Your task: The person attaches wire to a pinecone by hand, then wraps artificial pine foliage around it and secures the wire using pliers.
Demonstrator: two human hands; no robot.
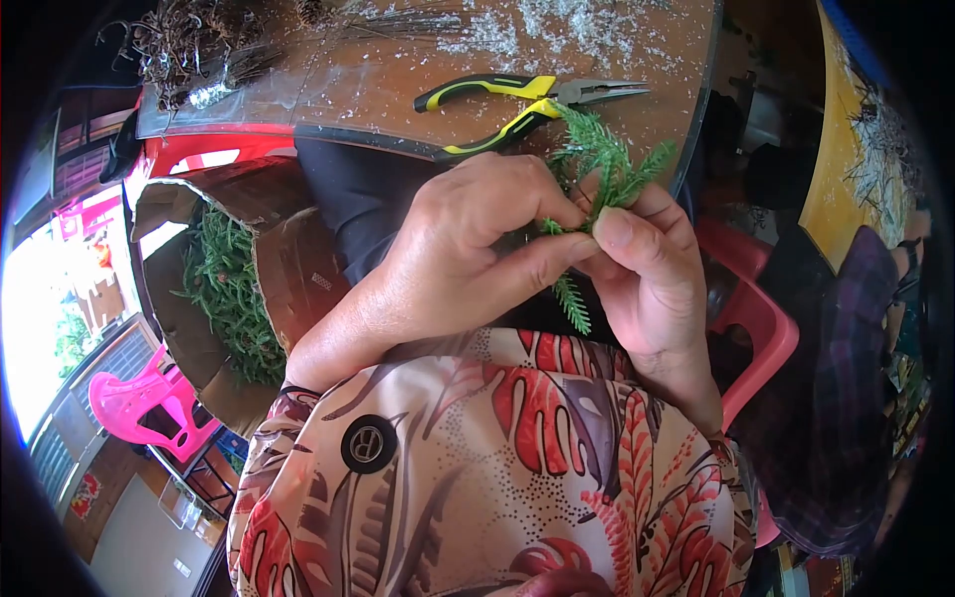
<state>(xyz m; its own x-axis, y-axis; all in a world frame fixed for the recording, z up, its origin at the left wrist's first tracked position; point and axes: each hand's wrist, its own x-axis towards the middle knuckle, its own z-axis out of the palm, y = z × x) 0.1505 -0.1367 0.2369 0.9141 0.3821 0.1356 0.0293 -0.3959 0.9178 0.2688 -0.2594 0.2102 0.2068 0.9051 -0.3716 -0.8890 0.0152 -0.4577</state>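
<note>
Both hands meet in front of my chest around a small green artificial pine sprig [611, 164]. My right hand [652, 264] pinches its stem between thumb and fingers, and the needled tips fan out above. Closed at the same spot, my left hand [487, 239] has its thumb and forefinger against the base of the sprig. One green tip [571, 303] hangs down below the fingers. Exactly what the left fingertips grip is partly hidden. Just beyond the hands, yellow-and-black long-nose pliers [532, 98] lie on the table with their handles spread.
The brown table [368, 90] bears white flakes [557, 28] and a heap of dry brown twigs [204, 50]. At left stands a cardboard box [298, 269] holding many green sprigs [229, 289]. Pink plastic chairs [761, 333] and a person in a plaid sleeve [851, 388] are at right.
</note>
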